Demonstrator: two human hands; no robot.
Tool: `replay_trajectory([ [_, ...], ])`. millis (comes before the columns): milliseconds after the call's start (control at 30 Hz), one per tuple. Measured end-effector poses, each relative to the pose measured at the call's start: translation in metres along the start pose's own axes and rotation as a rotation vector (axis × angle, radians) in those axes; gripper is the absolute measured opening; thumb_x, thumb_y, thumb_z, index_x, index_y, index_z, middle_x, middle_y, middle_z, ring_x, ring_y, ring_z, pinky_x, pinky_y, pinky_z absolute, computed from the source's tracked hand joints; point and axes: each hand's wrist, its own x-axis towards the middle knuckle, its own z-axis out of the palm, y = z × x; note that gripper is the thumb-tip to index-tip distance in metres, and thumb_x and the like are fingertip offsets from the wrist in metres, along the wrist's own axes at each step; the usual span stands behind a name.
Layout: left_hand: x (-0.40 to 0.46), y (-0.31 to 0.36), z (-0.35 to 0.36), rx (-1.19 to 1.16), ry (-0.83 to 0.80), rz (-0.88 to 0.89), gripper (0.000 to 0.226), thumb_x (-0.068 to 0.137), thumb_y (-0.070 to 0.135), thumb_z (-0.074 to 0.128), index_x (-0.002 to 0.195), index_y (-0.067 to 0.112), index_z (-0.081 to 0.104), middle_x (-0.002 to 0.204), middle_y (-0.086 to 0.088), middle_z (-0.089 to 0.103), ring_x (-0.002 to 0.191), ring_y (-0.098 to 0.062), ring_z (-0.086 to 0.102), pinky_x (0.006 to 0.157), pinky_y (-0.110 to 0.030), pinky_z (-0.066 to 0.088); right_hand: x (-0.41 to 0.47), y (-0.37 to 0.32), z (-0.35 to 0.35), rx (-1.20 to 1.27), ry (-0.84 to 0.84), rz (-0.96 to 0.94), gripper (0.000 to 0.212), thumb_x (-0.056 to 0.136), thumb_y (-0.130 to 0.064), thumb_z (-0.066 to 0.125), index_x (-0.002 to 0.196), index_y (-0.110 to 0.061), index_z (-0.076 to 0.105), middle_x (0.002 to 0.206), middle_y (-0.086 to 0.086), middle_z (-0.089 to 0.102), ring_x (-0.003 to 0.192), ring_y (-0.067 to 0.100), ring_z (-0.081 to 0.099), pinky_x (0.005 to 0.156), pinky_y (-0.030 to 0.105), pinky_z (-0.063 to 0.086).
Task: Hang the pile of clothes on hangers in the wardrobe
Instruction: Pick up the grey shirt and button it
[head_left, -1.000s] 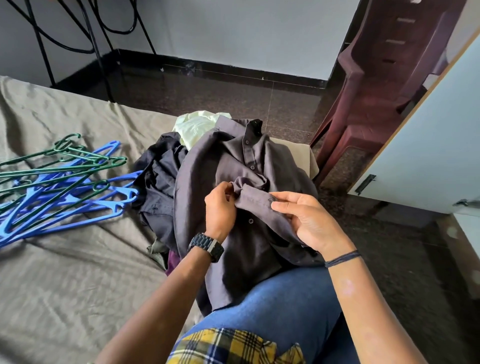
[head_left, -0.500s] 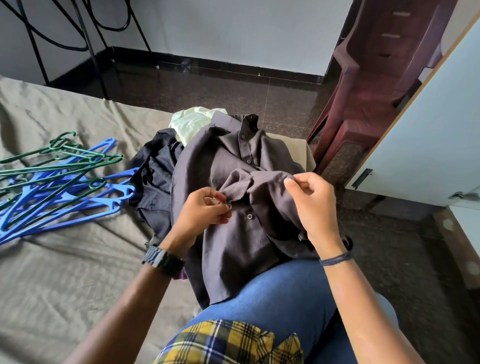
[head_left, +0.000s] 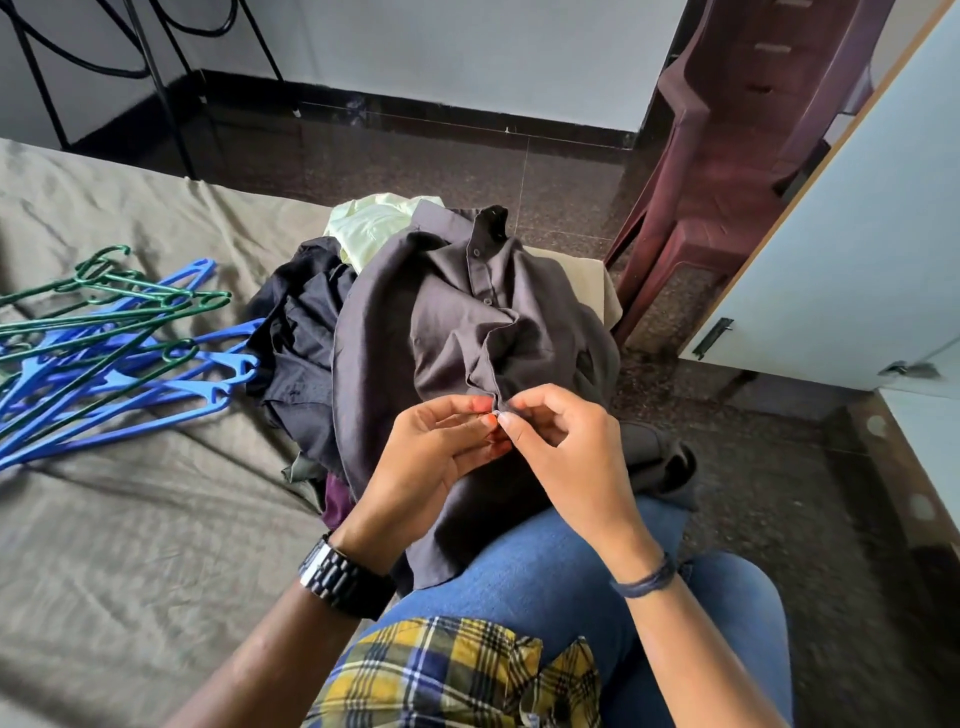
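On the bed (head_left: 130, 519), center frame, the clothes pile (head_left: 311, 338) carries the grey shirt (head_left: 467, 332), draped onto my lap. I judge I'm working its placket button: my left hand (head_left: 431, 457) and right hand (head_left: 566, 452) both pinch it. Next, a hanger (head_left: 119, 358), left. The button is barely visible.
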Motion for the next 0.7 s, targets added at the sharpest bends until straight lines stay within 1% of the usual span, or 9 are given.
replay_trajectory([
  [100, 0.0, -0.003, 0.002, 0.02, 0.005, 0.045, 0.012, 0.082, -0.008, 0.057, 0.09, -0.001, 0.064, 0.087, -0.018, 0.068, 0.08, -0.022, 0.069, 0.074, -0.03, 0.058, 0.0, -0.002, -0.004, 0.036, -0.027, 0.036, 0.01, 0.085, -0.011, 0.069, 0.082, -0.021, 0.068, 0.076, -0.007, 0.071, 0.074, 0.003, 0.067, 0.069, 0.015, 0.051],
  [200, 0.0, -0.005, 0.004, 0.056, 0.026, 0.101, 0.014, 0.084, -0.01, 0.055, 0.089, 0.0, 0.064, 0.084, -0.017, 0.068, 0.079, -0.022, 0.069, 0.079, -0.034, 0.059, 0.001, -0.003, -0.005, 0.041, -0.042, 0.046, 0.013, 0.087, -0.013, 0.067, 0.081, -0.025, 0.068, 0.075, -0.009, 0.071, 0.072, 0.002, 0.067, 0.067, 0.013, 0.051],
  [267, -0.001, -0.006, 0.005, 0.093, 0.042, 0.133, 0.014, 0.085, -0.01, 0.055, 0.089, 0.001, 0.064, 0.083, -0.017, 0.067, 0.078, -0.023, 0.067, 0.08, -0.033, 0.058, 0.002, -0.003, -0.004, 0.033, -0.052, 0.056, 0.011, 0.09, -0.018, 0.063, 0.082, -0.02, 0.07, 0.072, -0.009, 0.07, 0.07, 0.003, 0.066, 0.066, 0.017, 0.051],
  [300, -0.001, -0.007, 0.005, 0.112, 0.053, 0.145, 0.015, 0.086, -0.01, 0.055, 0.09, 0.001, 0.064, 0.082, -0.016, 0.067, 0.077, -0.022, 0.067, 0.078, -0.032, 0.058, 0.003, -0.002, -0.004, 0.027, -0.056, 0.069, 0.015, 0.092, -0.021, 0.061, 0.082, -0.018, 0.071, 0.071, -0.007, 0.07, 0.068, 0.006, 0.066, 0.065, 0.022, 0.052],
  [367, -0.001, -0.009, 0.006, 0.14, 0.074, 0.16, 0.015, 0.086, -0.011, 0.055, 0.091, 0.0, 0.063, 0.082, -0.016, 0.067, 0.077, -0.023, 0.065, 0.075, -0.029, 0.058, 0.006, 0.0, -0.005, 0.028, -0.069, 0.1, 0.019, 0.094, -0.023, 0.059, 0.084, -0.014, 0.072, 0.074, -0.004, 0.071, 0.074, 0.014, 0.068, 0.071, 0.032, 0.055],
  [500, -0.001, -0.011, 0.007, 0.167, 0.1, 0.184, 0.015, 0.087, -0.011, 0.055, 0.091, 0.001, 0.064, 0.085, -0.017, 0.066, 0.082, -0.027, 0.063, 0.077, -0.031, 0.058, 0.008, 0.004, -0.007, 0.09, -0.09, 0.17, 0.015, 0.092, -0.02, 0.062, 0.089, -0.012, 0.075, 0.081, -0.004, 0.074, 0.083, 0.011, 0.07, 0.081, 0.033, 0.056],
  [600, -0.002, -0.011, 0.007, 0.18, 0.101, 0.192, 0.017, 0.086, -0.011, 0.056, 0.089, 0.003, 0.065, 0.083, -0.014, 0.068, 0.081, -0.025, 0.065, 0.076, -0.03, 0.059, 0.007, 0.004, -0.009, 0.146, -0.106, 0.209, 0.015, 0.092, -0.016, 0.062, 0.088, -0.011, 0.075, 0.08, 0.0, 0.074, 0.083, 0.013, 0.069, 0.081, 0.034, 0.055],
  [700, -0.002, -0.01, 0.008, 0.216, 0.094, 0.207, 0.017, 0.086, -0.011, 0.057, 0.087, 0.004, 0.066, 0.082, -0.011, 0.07, 0.079, -0.022, 0.067, 0.075, -0.029, 0.059, 0.008, 0.002, -0.01, 0.161, -0.108, 0.224, 0.013, 0.091, -0.013, 0.062, 0.087, -0.014, 0.075, 0.079, 0.0, 0.074, 0.082, 0.015, 0.07, 0.081, 0.035, 0.056],
])
